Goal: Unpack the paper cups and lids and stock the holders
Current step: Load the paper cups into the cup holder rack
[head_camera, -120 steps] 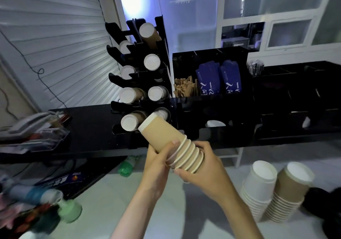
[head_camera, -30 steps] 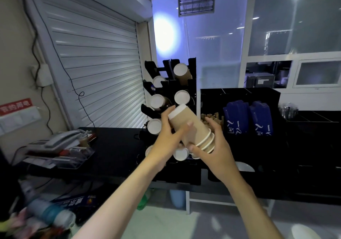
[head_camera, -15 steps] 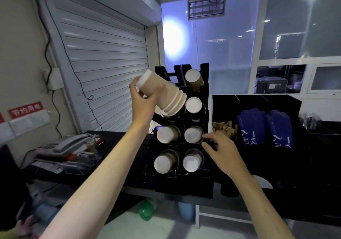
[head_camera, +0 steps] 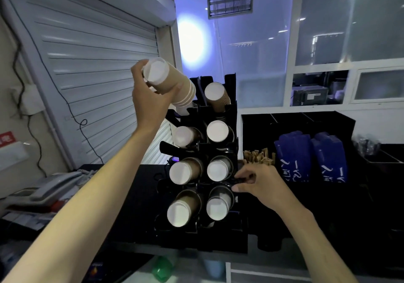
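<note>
My left hand (head_camera: pixel 148 99) grips a short stack of brown paper cups (head_camera: pixel 169 81), base toward me and rims angled into the top left slot of the black cup holder (head_camera: pixel 216 151). Other slots of the holder show the white bases of stacked cups (head_camera: pixel 217 131) in two columns. My right hand (head_camera: pixel 260 184) holds the holder's right side at the third row, fingers curled round its edge.
The holder stands on a black counter (head_camera: pixel 122 195). To its right is a black organiser (head_camera: pixel 306 125) with wooden stirrers (head_camera: pixel 258 157) and blue packets (head_camera: pixel 306 156). A telephone (head_camera: pixel 50 186) lies at the left. A rolling shutter (head_camera: pixel 91 64) is behind.
My left hand has carried the cup stack up alone to the top left slot. My right hand let go of the stack and took hold of the holder's right side.
</note>
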The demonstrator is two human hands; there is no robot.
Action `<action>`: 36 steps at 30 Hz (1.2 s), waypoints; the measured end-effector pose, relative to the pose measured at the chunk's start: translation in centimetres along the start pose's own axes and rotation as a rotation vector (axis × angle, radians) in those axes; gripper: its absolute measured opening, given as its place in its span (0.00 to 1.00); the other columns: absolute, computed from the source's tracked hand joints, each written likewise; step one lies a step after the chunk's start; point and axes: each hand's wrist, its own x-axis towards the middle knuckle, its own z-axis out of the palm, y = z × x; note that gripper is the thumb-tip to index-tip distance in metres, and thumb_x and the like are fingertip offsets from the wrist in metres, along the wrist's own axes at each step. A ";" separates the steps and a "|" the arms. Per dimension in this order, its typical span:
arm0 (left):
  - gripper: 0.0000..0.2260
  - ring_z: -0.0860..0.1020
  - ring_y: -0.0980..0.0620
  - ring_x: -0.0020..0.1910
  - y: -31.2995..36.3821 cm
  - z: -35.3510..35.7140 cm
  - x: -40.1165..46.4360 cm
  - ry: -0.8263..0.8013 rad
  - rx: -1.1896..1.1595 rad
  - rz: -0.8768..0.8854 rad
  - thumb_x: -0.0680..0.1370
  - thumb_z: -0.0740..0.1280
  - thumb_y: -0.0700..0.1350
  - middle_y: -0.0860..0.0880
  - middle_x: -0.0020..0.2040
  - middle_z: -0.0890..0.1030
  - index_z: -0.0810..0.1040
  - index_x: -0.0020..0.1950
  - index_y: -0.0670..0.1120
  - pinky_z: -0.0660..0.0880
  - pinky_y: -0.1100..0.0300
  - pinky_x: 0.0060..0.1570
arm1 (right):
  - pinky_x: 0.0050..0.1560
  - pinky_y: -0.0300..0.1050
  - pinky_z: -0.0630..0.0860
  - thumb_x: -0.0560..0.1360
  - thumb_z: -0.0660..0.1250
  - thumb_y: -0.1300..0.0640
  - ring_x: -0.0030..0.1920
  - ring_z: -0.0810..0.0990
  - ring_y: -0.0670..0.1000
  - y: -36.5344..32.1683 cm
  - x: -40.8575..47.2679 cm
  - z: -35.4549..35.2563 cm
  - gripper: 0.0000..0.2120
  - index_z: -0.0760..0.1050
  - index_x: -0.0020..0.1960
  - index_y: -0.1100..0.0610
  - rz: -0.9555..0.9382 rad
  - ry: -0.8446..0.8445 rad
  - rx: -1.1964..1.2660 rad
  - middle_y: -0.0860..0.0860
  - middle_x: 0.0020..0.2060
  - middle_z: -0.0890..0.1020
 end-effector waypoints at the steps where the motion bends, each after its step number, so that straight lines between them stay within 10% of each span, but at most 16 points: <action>1: 0.38 0.77 0.57 0.60 -0.3 0.3 0.1 -0.027 0.038 0.012 0.67 0.83 0.50 0.66 0.60 0.74 0.67 0.71 0.53 0.80 0.53 0.58 | 0.49 0.29 0.77 0.67 0.84 0.51 0.45 0.82 0.34 0.0 0.1 -0.1 0.14 0.84 0.50 0.45 0.010 -0.006 -0.001 0.38 0.45 0.83; 36: 0.34 0.75 0.50 0.56 -4.1 3.0 0.5 -0.266 0.313 0.063 0.69 0.81 0.49 0.52 0.61 0.76 0.67 0.68 0.48 0.73 0.58 0.51 | 0.54 0.30 0.77 0.70 0.82 0.52 0.48 0.83 0.34 -0.1 0.1 -0.1 0.15 0.86 0.56 0.47 0.046 -0.033 0.049 0.39 0.49 0.85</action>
